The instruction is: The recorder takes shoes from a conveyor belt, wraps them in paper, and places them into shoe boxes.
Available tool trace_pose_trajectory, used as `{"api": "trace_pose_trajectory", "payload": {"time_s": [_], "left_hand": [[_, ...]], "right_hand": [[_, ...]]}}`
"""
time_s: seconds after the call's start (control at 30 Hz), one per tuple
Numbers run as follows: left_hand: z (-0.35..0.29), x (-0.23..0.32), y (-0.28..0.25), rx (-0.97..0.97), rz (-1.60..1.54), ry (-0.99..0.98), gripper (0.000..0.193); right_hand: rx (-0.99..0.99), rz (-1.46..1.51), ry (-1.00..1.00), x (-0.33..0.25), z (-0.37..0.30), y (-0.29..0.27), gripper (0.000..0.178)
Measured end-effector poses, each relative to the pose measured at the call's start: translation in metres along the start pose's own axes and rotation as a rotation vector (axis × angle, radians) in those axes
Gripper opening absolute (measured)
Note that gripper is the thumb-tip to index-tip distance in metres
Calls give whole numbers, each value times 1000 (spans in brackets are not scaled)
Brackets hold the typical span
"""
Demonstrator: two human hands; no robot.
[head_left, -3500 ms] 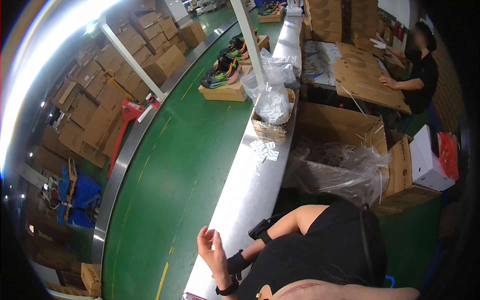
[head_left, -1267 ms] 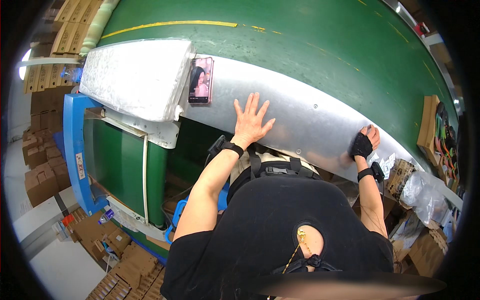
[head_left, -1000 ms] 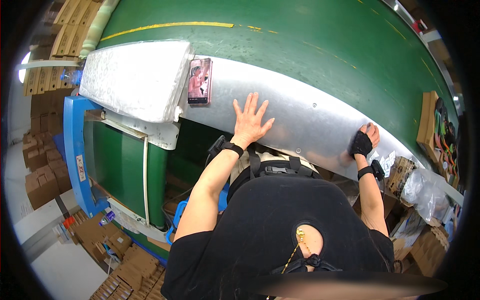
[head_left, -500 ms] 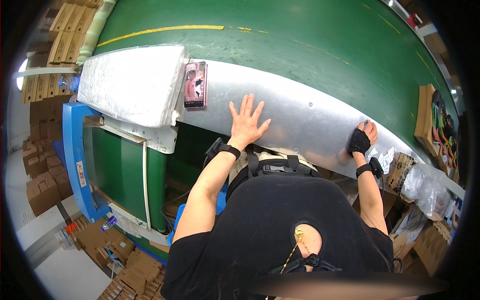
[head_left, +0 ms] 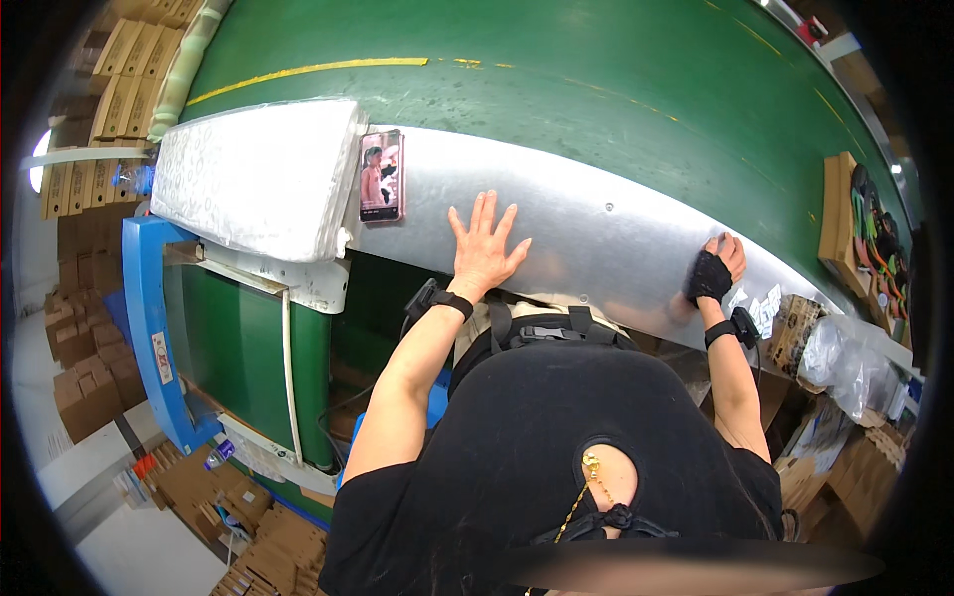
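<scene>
My left hand [head_left: 482,248] lies flat, fingers spread, on the shiny metal ledge [head_left: 586,223] that runs beside the green conveyor belt [head_left: 556,70]. It holds nothing. My right hand [head_left: 714,273], in a black fingerless glove, rests with bent fingers on the same ledge farther right, beside several small white packets [head_left: 760,310]. A phone [head_left: 381,177] with a lit screen lies on the ledge just left of my left hand.
A white wrapped stack of sheets [head_left: 258,174] sits at the ledge's left end above a blue machine frame [head_left: 149,328]. A cardboard tray of colourful shoes [head_left: 855,223] rides the belt at right. Clear plastic bags [head_left: 845,363] and cardboard boxes [head_left: 79,338] lie around.
Earlier the view looked along the belt with my left hand raised. Now it looks down with both hands on the ledge; in the last second they barely shifted.
</scene>
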State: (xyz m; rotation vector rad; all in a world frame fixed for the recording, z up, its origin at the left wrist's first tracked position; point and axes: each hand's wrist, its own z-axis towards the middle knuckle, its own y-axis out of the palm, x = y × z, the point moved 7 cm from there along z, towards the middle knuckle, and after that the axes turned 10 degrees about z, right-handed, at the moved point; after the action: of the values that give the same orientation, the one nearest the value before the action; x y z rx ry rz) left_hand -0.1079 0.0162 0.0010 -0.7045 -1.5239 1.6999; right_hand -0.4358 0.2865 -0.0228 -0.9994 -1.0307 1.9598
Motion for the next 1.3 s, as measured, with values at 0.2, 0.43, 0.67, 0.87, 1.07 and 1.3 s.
{"api": "trace_pose_trajectory", "payload": {"time_s": [0.2, 0.43, 0.67, 0.87, 1.07, 1.3], "left_hand": [[1, 1, -1, 3, 0, 7, 55], [1, 0, 1, -4, 5, 2, 56], [1, 2, 1, -27, 14, 4, 56], [-1, 2, 1, -27, 24, 7, 57], [-4, 1, 0, -26, 20, 5, 57], [5, 2, -3, -18, 14, 6, 56]], "right_hand": [[40, -10, -1, -1, -1, 0, 33], [29, -24, -33, -3, -1, -2, 35], [59, -4, -28, -2, 0, -2, 32], [69, 0, -18, -2, -2, -3, 29], [81, 6, -30, -4, -5, -5, 30], [75, 6, -41, -4, 2, -1, 30]]}}
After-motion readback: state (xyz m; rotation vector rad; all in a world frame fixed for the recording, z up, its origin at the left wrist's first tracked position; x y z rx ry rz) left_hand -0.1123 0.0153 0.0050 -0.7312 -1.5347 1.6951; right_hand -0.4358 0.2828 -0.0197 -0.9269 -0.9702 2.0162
